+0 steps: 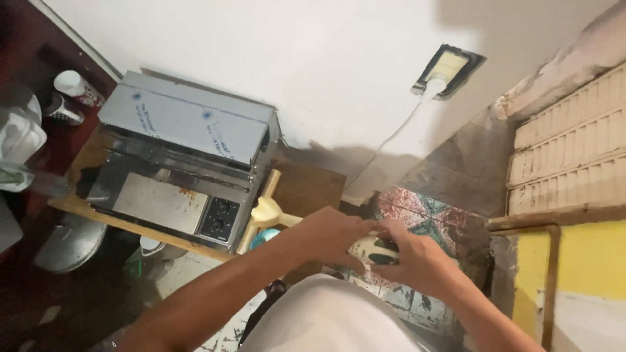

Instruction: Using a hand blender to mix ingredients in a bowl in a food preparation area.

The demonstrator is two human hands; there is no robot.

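Both your hands meet on a small pale object (pixel 373 249) at lower centre.
Your left hand (pixel 329 234) and right hand (pixel 417 261) close fingers round it; a metal appliance (pixel 182 156) sits upper left.

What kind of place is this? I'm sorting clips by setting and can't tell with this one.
Probably a small, rough kitchen or food-prep corner. A stainless steel griddle with two knobs sits on a wooden table, containers stand beside it, and a cable runs to a wall socket on a stained wall.
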